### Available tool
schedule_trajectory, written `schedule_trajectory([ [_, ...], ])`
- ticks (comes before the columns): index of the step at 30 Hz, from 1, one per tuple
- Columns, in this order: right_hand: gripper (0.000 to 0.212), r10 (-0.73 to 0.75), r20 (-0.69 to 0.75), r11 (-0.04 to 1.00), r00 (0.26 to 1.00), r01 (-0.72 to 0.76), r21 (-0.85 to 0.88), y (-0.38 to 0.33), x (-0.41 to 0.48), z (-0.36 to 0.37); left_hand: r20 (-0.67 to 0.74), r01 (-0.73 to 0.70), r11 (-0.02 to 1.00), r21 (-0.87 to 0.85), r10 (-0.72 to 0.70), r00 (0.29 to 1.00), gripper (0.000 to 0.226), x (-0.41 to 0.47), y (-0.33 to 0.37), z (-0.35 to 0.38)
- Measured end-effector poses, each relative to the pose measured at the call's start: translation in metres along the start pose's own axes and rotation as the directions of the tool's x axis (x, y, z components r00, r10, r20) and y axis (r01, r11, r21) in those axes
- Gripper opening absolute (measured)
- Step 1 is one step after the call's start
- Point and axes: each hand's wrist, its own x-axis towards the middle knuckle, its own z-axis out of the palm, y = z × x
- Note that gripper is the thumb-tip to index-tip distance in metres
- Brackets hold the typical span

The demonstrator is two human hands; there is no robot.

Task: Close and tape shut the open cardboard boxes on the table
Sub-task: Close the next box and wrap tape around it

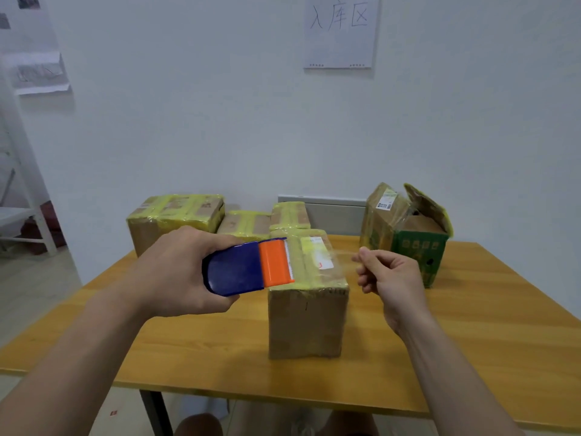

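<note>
Clear tape [340, 257] spans from blue-orange dispenser [245, 268] to pinching right hand [393, 278].

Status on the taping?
Left hand grips tape dispenser. Right hand pinches tape end. Front box closed; green box flaps open. Nothing blocking.

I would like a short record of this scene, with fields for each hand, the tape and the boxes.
left hand: grips the tape dispenser
right hand: pinches the end of the clear tape, pulled out over the near box
near box: flaps closed, yellow tape on top
open box: right rear of the table, flaps up
back boxes: three, taped shut
</note>
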Motion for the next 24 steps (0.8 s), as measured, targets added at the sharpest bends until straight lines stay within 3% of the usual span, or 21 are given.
schedule_trajectory([
  [8,0.011,-0.037,0.179,0.995,0.983,0.053,-0.087,0.010,-0.015,-0.004,0.110,0.139,0.989,0.056,-0.145,0.983,0.077,-0.001,-0.014,0.004],
  [14,0.013,-0.112,0.197,0.961,0.974,0.157,-0.228,0.020,-0.016,-0.003,0.151,0.181,0.975,0.125,-0.199,0.968,0.083,-0.002,-0.012,0.011],
  [18,0.017,-0.198,0.169,0.909,0.966,0.245,-0.336,0.030,-0.016,-0.005,0.157,0.212,0.963,0.164,-0.237,0.959,0.075,0.002,-0.009,0.012],
  [24,0.018,-0.259,0.165,0.877,0.952,0.303,-0.374,0.042,-0.016,-0.003,0.181,0.226,0.955,0.194,-0.261,0.948,0.080,0.006,-0.010,0.013],
])
